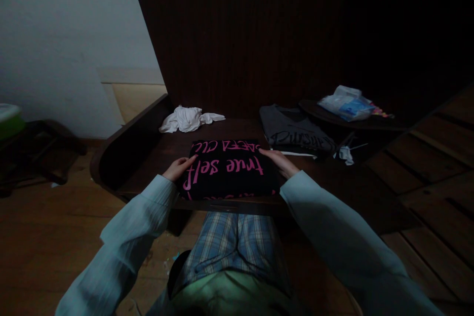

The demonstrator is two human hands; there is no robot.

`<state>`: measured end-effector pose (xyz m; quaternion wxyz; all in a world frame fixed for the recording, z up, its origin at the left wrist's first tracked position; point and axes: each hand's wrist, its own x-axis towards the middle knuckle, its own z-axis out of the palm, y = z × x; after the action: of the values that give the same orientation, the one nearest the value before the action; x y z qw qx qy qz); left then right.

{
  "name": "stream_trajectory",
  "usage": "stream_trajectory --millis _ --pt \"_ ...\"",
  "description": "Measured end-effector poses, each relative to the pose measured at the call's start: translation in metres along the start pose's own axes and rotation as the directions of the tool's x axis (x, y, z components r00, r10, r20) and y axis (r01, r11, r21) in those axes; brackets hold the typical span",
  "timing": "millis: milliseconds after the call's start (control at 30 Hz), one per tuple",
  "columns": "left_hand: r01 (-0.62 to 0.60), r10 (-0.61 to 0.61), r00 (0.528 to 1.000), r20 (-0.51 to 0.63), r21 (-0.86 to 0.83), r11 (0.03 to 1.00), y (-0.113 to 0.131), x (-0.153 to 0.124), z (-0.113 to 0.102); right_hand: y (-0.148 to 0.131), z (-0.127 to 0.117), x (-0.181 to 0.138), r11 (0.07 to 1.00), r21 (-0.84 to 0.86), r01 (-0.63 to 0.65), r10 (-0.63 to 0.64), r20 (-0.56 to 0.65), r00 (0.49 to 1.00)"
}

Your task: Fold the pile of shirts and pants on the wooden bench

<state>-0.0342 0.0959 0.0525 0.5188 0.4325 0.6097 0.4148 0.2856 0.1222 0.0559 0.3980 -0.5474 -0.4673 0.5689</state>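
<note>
A folded black garment, likely a shirt [229, 180], lies at the front of the dark wooden surface [148, 158]. Pink lettering on it, including "true self", appears upside down to me. My left hand [180, 168] grips its left side with the thumb on top. On the opposite edge, my right hand [279, 162] holds it the same way, also closed. The fingers beneath the cloth are hidden. Just beyond my right hand is a folded dark grey shirt [292, 128] with black lettering, lying on other folded cloth with a white edge.
A crumpled white cloth [187, 118] sits at the back left, beside a raised side panel [129, 143]. On a rounded shelf at right rests a clear and blue plastic packet [346, 103]. A small whitish scrap [346, 154] lies below it. A tall dark panel [240, 34] rises behind.
</note>
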Motion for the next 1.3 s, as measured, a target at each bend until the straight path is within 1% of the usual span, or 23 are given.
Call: stream_trajectory --millis 33,100,200,267,300,367,433,500,567,633,700,733,767,833,900,933,967,1033,1067,1133,1167,1233,1300 --pt "-0.011 0.011 1.0 -0.008 0.008 1.0 0.001 0.004 0.001 0.0 0.002 0.005 0.999 -0.04 0.029 -0.03 -0.025 0.999" --pt "-0.058 0.062 0.995 -0.082 0.042 0.997 0.003 0.013 0.003 0.001 0.007 0.017 0.973 -0.212 0.088 -0.118 -0.132 0.984" --pt "-0.119 0.161 0.955 -0.248 0.174 0.977 0.007 0.027 0.002 0.002 0.011 0.032 0.867 -0.485 0.114 -0.282 -0.289 0.915" --pt "-0.101 0.176 0.945 -0.276 0.266 0.959 0.012 0.034 0.0 0.0 0.013 0.039 0.837 -0.539 0.095 -0.314 -0.331 0.89" --pt "-0.075 0.154 0.954 -0.258 0.293 0.953 0.016 0.037 0.0 -0.002 0.014 0.041 0.848 -0.524 0.082 -0.294 -0.336 0.895" --pt "-0.003 0.054 0.985 -0.165 0.297 0.955 0.024 0.042 0.0 -0.007 0.018 0.043 0.908 -0.418 0.044 -0.182 -0.298 0.937" --pt "0.071 -0.063 0.997 -0.04 0.253 0.965 0.031 0.044 0.002 -0.014 0.023 0.043 0.965 -0.26 -0.025 -0.023 -0.179 0.984" --pt "0.13 -0.145 0.987 0.064 0.198 0.972 0.038 0.043 0.006 -0.021 0.028 0.042 0.982 -0.147 -0.118 0.112 -0.048 0.993" --pt "0.151 -0.168 0.978 0.122 0.136 0.979 0.046 0.04 0.01 -0.03 0.031 0.042 0.982 -0.093 -0.167 0.168 0.004 0.986" --pt "0.112 -0.118 0.986 0.117 0.059 0.992 0.058 0.036 0.012 -0.044 0.032 0.041 0.994 -0.044 -0.103 0.103 -0.013 0.995" --pt "-0.032 0.033 0.998 0.059 -0.026 0.999 0.074 0.033 0.011 -0.064 0.029 0.04 0.997 0.001 0.081 -0.081 -0.056 0.995" --pt "-0.143 0.144 0.989 0.014 -0.053 0.988 0.083 0.031 0.01 -0.076 0.026 0.04 0.979 0.002 0.203 -0.202 -0.078 0.976" --pt "-0.269 0.267 0.963 -0.028 -0.063 0.961 0.092 0.03 0.008 -0.088 0.023 0.039 0.944 -0.014 0.329 -0.329 -0.092 0.94" --pt "-0.504 0.501 0.861 -0.093 -0.017 0.863 0.106 0.027 0.003 -0.109 0.017 0.035 0.833 -0.095 0.545 -0.552 -0.093 0.829" --pt "-0.654 0.662 0.744 -0.093 0.106 0.749 0.111 0.022 -0.004 -0.12 0.011 0.03 0.721 -0.209 0.661 -0.685 -0.068 0.726" --pt "-0.696 0.714 0.698 -0.051 0.187 0.693 0.108 0.02 -0.007 -0.119 0.008 0.026 0.682 -0.267 0.681 -0.714 -0.041 0.699" --pt "-0.725 0.751 0.66 0.024 0.285 0.628 0.102 0.017 -0.009 -0.114 0.006 0.021 0.657 -0.322 0.682 -0.721 -0.002 0.693" --pt "-0.748 0.762 0.613 0.211 0.464 0.474 0.082 0.01 -0.013 -0.093 0.002 0.011 0.626 -0.422 0.656 -0.682 0.112 0.723" --pt "-0.744 0.734 0.605 0.31 0.549 0.381 0.07 0.006 -0.014 -0.078 0.0 0.006 0.613 -0.467 0.637 -0.636 0.186 0.749" --pt "-0.736 0.685 0.618 0.385 0.591 0.332 0.043 0.0 -0.016 -0.049 -0.004 -0.006 0.571 -0.543 0.615 -0.546 0.309 0.779" --pt "-0.735 0.629 0.626 0.461 0.618 0.279 0.031 -0.003 -0.017 -0.035 -0.006 -0.012 0.552 -0.574 0.605 -0.53 0.319 0.786" --pt "-0.735 0.564 0.627 0.538 0.649 0.198 0.014 -0.008 -0.017 -0.014 -0.007 -0.024 0.544 -0.616 0.57 -0.545 0.257 0.798" --pt "-0.723 0.506 0.636 0.583 0.68 0.125 0.008 -0.014 -0.015 -0.002 -0.004 -0.037 0.648 -0.598 0.472 -0.466 0.179 0.867"
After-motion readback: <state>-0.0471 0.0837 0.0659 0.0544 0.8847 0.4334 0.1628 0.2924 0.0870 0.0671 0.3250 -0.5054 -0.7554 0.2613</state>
